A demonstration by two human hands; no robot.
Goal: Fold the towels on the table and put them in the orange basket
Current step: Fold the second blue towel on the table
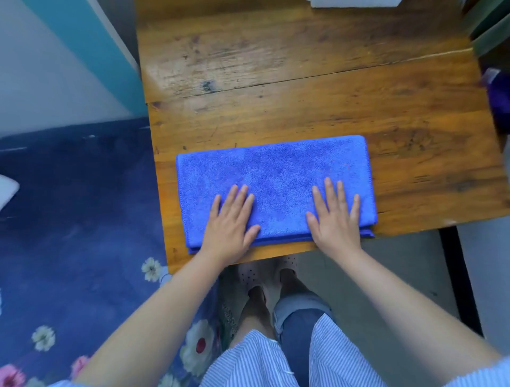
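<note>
A blue towel, folded into a long rectangle, lies flat near the front edge of the wooden table. My left hand rests palm down on the towel's near left part, fingers straight. My right hand presses flat on its near right part, fingers spread. The folded layers show along the towel's near edge. No orange basket is in view.
A purple object sits at the table's right edge, with dark green things behind it. A white item lies at the far edge. A blue floral bedspread lies left of the table. My feet stand below.
</note>
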